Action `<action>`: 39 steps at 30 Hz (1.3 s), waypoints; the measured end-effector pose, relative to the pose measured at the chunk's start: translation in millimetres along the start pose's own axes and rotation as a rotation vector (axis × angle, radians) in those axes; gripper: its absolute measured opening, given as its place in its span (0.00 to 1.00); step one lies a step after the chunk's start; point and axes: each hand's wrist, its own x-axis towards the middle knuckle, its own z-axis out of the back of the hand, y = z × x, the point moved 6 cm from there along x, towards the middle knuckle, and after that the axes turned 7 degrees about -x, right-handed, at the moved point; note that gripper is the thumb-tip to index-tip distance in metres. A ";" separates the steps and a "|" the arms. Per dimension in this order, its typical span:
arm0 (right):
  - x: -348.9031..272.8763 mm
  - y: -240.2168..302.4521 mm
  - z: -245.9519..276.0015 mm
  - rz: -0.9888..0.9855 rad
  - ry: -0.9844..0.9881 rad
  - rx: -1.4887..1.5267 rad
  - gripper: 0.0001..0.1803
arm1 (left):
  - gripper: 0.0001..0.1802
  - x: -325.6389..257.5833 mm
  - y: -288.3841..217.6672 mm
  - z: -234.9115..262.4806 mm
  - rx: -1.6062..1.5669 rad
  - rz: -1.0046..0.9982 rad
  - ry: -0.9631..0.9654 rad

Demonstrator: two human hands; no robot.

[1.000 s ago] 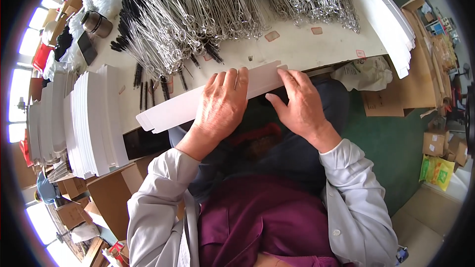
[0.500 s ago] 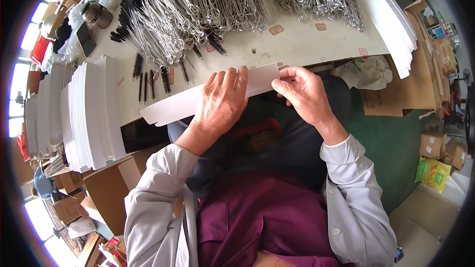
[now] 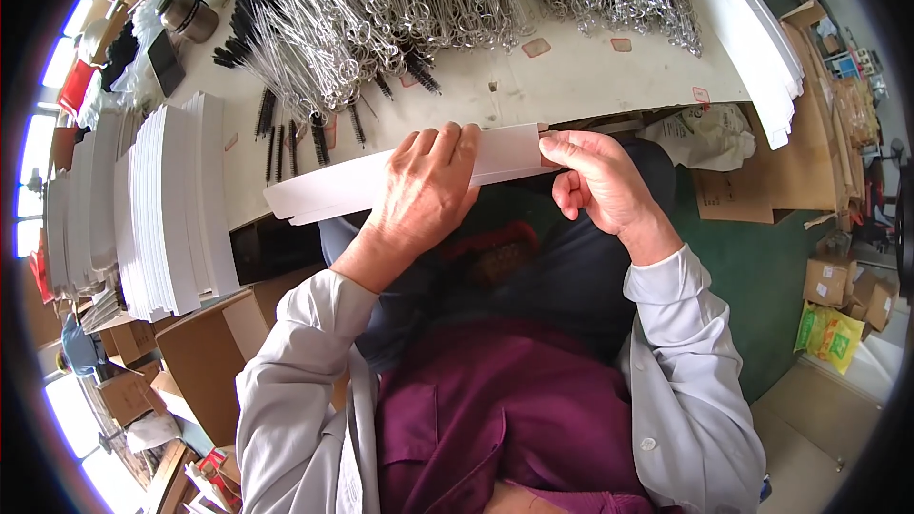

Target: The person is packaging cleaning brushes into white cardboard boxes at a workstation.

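Your left hand (image 3: 428,186) is pressing the long white flat cardboard sleeve (image 3: 381,181) flat at the tabletop's (image 3: 571,76) near edge, steadying it, while your right hand (image 3: 595,181) is pinching its right end.

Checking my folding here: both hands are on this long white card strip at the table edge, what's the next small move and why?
Probably press the end flap flat. The right hand pinches the white card strip at its right end, while the left hand lies flat on its middle, steadying it.
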 end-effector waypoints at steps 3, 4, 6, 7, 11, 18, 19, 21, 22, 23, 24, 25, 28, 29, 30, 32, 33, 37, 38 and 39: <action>1.6 -4.3 -1.2 -0.010 0.042 0.057 0.19 | 0.40 -0.4 -1.5 0.3 -0.012 0.012 0.010; 1.0 -3.8 -2.4 -0.011 0.042 0.057 0.19 | 0.40 0.1 -2.1 1.6 -0.012 0.012 0.010; -0.9 -3.3 -7.1 -0.051 0.040 0.041 0.19 | 0.40 1.1 -2.7 2.1 -0.012 0.011 0.048; -1.5 -2.6 -8.6 -0.052 0.041 0.042 0.19 | 0.40 1.3 -1.6 0.9 -0.011 0.013 0.050; -2.5 -0.9 -7.9 -0.049 0.029 0.009 0.19 | 0.39 4.3 -6.8 4.3 -0.030 -0.090 -0.043; 0.7 -5.6 -3.6 -0.067 0.051 0.069 0.19 | 0.38 4.5 -7.4 -0.3 -0.087 -0.087 -0.012; 0.7 -4.7 -3.5 -0.069 0.051 0.069 0.19 | 0.38 3.7 -7.8 0.4 -0.088 -0.085 -0.011; 0.3 -2.2 -5.4 -0.066 0.099 0.088 0.20 | 0.37 3.5 -5.8 -1.0 -0.118 -0.021 0.044; 0.6 -3.8 -3.5 -0.068 0.098 0.089 0.20 | 0.37 3.9 -5.8 -0.9 -0.119 -0.020 0.046; 1.2 -6.6 -1.5 -0.077 0.101 0.083 0.20 | 0.37 4.3 -5.9 -0.8 -0.126 -0.023 0.049; 1.9 -8.3 -0.8 -0.087 0.105 0.078 0.20 | 0.36 4.7 -5.7 -0.9 -0.132 -0.025 0.053; 0.4 -8.3 -2.5 -0.088 0.105 0.079 0.20 | 0.36 6.1 -5.7 0.2 -0.133 -0.025 0.054; -13.5 25.3 2.5 0.498 -0.292 -0.645 0.28 | 0.34 10.6 -3.0 2.1 -0.129 -0.008 0.055; -13.2 30.0 0.5 0.498 -0.291 -0.644 0.28 | 0.34 12.8 -0.6 2.8 -0.125 -0.001 0.032; -21.6 51.6 -17.5 0.773 -0.353 -1.066 0.31 | 0.33 14.2 0.7 4.8 -0.119 0.006 0.010; -21.4 52.9 -44.3 0.997 -0.293 -1.482 0.37 | 0.32 19.9 -6.1 6.7 -0.139 0.011 0.022; -16.6 48.4 -43.5 1.002 -0.294 -1.481 0.37 | 0.32 23.6 -9.2 7.1 -0.162 0.012 0.030; -3.6 42.5 -41.9 0.993 -0.196 -1.575 0.38 | 0.31 23.4 -5.3 2.8 -0.135 0.027 0.057; -3.5 42.2 -42.3 0.996 -0.148 -1.560 0.37 | 0.32 20.0 -5.2 3.7 -0.169 0.041 0.059; -4.2 41.7 -41.6 0.995 -0.103 -1.547 0.37 | 0.32 17.9 -5.4 3.4 -0.208 0.051 0.062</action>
